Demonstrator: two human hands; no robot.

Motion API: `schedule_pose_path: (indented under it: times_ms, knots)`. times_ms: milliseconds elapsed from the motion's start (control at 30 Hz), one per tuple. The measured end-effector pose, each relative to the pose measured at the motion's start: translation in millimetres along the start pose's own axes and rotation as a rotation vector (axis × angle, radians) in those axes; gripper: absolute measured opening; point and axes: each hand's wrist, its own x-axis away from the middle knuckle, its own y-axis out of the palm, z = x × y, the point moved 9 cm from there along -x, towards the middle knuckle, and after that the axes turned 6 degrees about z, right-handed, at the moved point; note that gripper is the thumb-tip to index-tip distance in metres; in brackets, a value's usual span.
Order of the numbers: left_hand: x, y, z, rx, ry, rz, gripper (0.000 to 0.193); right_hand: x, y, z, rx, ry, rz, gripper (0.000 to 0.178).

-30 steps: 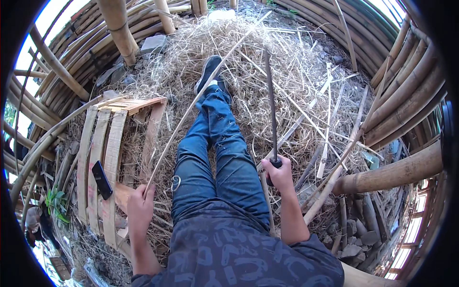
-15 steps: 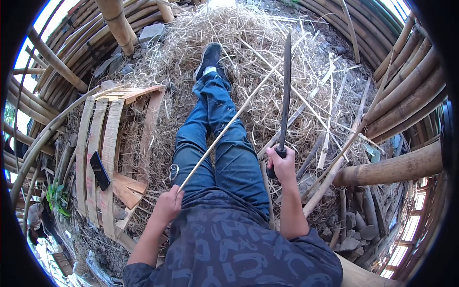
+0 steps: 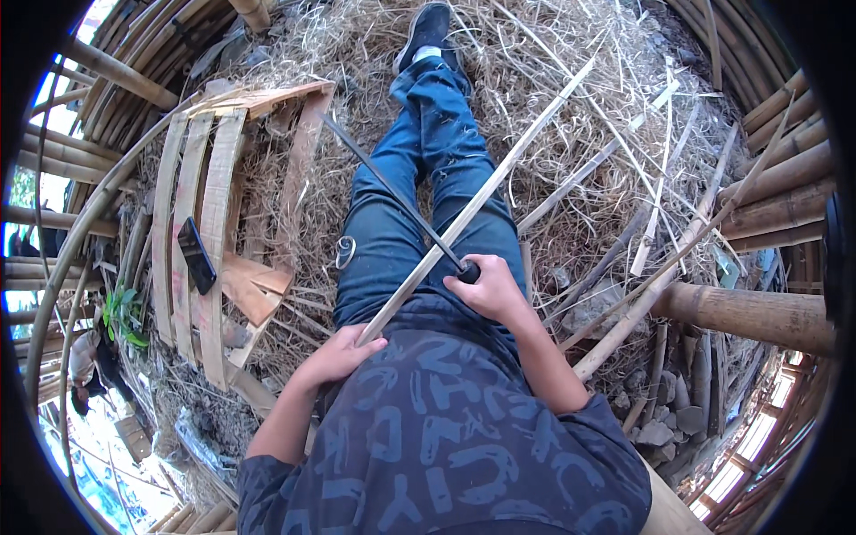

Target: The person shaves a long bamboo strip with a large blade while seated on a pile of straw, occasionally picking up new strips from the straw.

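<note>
In my left hand (image 3: pixel 342 355), near my waist, is the lower end of a long pale bamboo strip (image 3: pixel 499 174). The strip slants up and right across my thighs, its flat face toward me. My right hand (image 3: pixel 488 287) is closed round the dark handle of a long knife (image 3: pixel 382 181). Its narrow blade points up and left and crosses the strip close to the handle; whether the two touch I cannot tell. My legs (image 3: pixel 446 134) in blue jeans stretch out ahead, crossed at the ankles. A thin curled shaving (image 3: pixel 345 252) lies on my left thigh.
To my left a slatted wooden crate (image 3: pixel 214 250) carries a black phone (image 3: pixel 196 256). Dry shavings (image 3: pixel 294 71) cover the ground, with loose strips (image 3: pixel 664 169) at the right. A thick bamboo pole (image 3: pixel 740 314) juts in from the right, above rubble (image 3: pixel 655 432).
My right hand has moved left and the blade has swung from upright to pointing up-left across the strip. The strip now shows its broad face. My view has shifted slightly.
</note>
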Motion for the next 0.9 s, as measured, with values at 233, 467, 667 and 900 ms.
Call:
schedule_pose_path:
  times_ms: [233, 467, 667, 900]
  knots:
    - [-4, -5, 44, -0.201, 0.106, 0.181, 0.023, -1, 25, 9, 0.176, -0.009, -0.131, 0.041]
    - [-4, 5, 47, -0.084, 0.034, 0.094, 0.026, 2, 18, -5, 0.413, -0.007, -0.147, 0.033]
    - [-4, 1, 42, -0.103, 0.027, 0.096, 0.024, -10, -12, 7, 0.737, -0.131, 0.049, 0.025]
    - [-4, 9, 34, -0.003, 0.015, 0.073, 0.021, -34, -113, 66, 0.836, 0.220, 0.364, 0.029]
